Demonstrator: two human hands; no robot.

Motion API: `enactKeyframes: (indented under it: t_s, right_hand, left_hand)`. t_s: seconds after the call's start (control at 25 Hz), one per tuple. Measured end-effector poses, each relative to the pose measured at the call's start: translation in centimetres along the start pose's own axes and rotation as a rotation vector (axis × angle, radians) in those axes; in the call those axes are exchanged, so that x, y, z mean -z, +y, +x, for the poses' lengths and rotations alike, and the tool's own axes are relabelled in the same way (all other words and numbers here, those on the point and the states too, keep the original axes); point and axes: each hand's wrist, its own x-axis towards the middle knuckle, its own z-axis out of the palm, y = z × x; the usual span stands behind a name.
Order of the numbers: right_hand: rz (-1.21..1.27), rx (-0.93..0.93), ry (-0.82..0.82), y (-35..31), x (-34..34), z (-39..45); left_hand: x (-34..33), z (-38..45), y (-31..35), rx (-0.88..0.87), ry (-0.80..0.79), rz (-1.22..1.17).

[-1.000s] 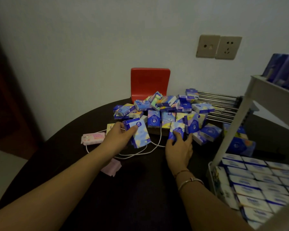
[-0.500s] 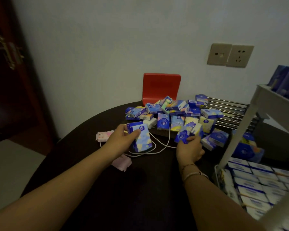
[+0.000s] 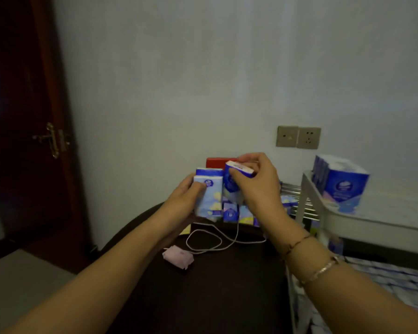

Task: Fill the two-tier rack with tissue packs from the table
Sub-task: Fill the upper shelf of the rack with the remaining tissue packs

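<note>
Both hands are raised above the dark round table, each curled around tissue packs. The left hand grips a small stack of packs upright, thumb pressed across the front pack and fingers hidden behind, while the right hand pinches a single blue pack from above, touching the stack's right side. More packs lie heaped on the table behind the hands, and the white two-tier rack stands at right with packs on both tiers.

Rack right of table
</note>
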Motion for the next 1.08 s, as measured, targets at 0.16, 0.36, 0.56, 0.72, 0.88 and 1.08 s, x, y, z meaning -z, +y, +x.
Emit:
enactKeyframes:
  t_s: [0.16, 0.36, 0.56, 0.72, 0.88, 1.08]
  right_hand:
    - [-0.028, 0.101, -0.051, -8.1, 5.5, 1.2]
    - [0.002, 0.022, -0.051, -12.8, 11.7, 2.0]
    - [0.281, -0.202, -0.046, -13.9, 17.6, 2.2]
    - [0.21, -0.293, -0.157, -13.5, 20.6, 1.4]
    - [-0.024, -0.202, -0.348, -12.5, 20.9, -0.1]
    - [-0.184, -0.138, -0.381, -9.9, 20.2, -1.4]
  left_hand:
    - [-4.5, -2.2, 5.2, -0.163, -0.086, -0.069]
    - [-10.7, -2.8, 9.3, -0.317, -0.154, 0.017]
    - [-16.0, -1.6, 10.0, -0.336, -0.24, 0.12]
    - [-18.1, -1.1, 8.1, -0.283, -0.349, 0.186]
    - [-18.3, -2.5, 7.4, -0.32, -0.382, 0.277]
    - [-17.4, -3.3, 5.1, -0.327, -0.386, 0.373]
